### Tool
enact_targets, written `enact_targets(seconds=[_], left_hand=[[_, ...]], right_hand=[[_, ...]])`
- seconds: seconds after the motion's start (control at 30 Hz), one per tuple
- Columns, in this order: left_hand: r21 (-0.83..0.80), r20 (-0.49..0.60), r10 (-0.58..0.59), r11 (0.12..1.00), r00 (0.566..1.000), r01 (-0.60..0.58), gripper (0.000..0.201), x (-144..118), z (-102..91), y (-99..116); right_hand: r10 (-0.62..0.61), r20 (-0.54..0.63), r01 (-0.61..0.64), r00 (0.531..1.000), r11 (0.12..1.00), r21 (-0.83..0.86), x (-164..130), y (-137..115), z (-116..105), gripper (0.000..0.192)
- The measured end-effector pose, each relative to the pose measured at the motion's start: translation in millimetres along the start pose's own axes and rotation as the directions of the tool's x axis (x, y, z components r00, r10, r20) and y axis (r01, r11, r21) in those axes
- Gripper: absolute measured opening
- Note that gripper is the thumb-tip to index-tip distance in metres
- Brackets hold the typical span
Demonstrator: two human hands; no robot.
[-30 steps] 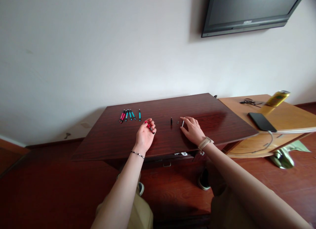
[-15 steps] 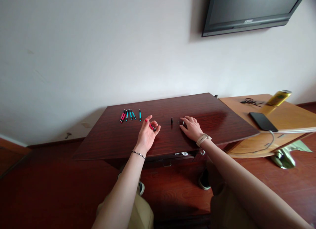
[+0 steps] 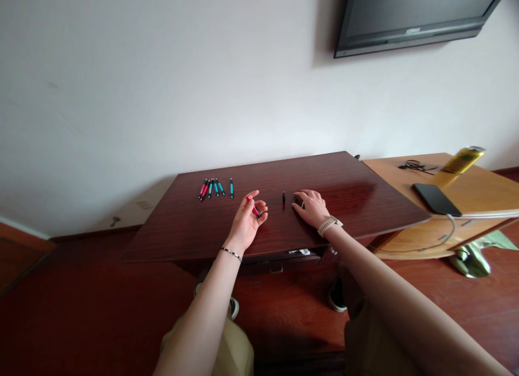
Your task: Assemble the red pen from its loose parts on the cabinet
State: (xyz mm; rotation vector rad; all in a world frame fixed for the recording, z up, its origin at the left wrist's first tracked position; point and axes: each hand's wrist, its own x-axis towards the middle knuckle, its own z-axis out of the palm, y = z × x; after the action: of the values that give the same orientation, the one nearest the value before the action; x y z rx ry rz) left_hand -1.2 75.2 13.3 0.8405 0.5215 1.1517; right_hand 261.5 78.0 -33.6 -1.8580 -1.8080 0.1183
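My left hand [image 3: 244, 222] is turned palm up, with its fingers curled round a pink and black pen piece [image 3: 254, 208]. My right hand [image 3: 313, 208] rests low on the dark table, palm down, thumb and fingers bent in. A thin white rod [image 3: 303, 204] shows between its thumb and index finger; the rest of it is hidden. Small parts by those fingertips are too tiny to name. Between my hands a short black pen part [image 3: 284, 197] stands on the tabletop. To the left lie several pink and blue pens [image 3: 210, 189], with one blue pen [image 3: 231, 188] apart from them.
The dark wooden table [image 3: 194, 230] meets the white wall at its back. On the right, a lighter cabinet [image 3: 492, 195] carries a black phone [image 3: 436, 199] with a cable, a coiled black cord [image 3: 416, 166] and a tilted yellow can [image 3: 464, 159]. A television [image 3: 417, 19] hangs above.
My left hand has shifted slightly right, and the pink piece in it shows more. My right fingers have drawn in over the small parts, covering more of the white rod.
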Motion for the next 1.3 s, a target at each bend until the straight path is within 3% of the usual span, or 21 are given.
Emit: enact_targets(seconds=[0.63,0.87,1.07,1.2,1.3], left_hand=[[0.289,0.025,0.044,0.956,0.999,-0.049,0.041,-3,-1.9,-12],[0.406,0.024,0.033,0.913,0.999,-0.04,0.04,-4,1.4,-12],[0.494,0.042,0.028,0.869,0.999,-0.045,0.04,-5,5.7,-12],[0.526,0.071,0.025,0.848,0.997,-0.059,0.039,-4,2.8,-14],[0.53,0.088,0.018,0.846,0.996,-0.062,0.039,-4,0.6,-16]], right_hand=[[-0.018,-0.019,0.019,1.0,0.998,0.058,3,-5,0,0.017],[-0.052,-0.104,0.063,0.993,0.992,0.109,2,-6,-5,0.018],[-0.091,-0.248,0.142,0.965,0.97,0.198,3,-8,-24,0.019],[0.058,-0.254,0.035,0.966,0.938,0.346,4,7,-37,0.023],[0.165,-0.203,-0.037,0.965,0.854,0.519,5,19,-40,0.027]])
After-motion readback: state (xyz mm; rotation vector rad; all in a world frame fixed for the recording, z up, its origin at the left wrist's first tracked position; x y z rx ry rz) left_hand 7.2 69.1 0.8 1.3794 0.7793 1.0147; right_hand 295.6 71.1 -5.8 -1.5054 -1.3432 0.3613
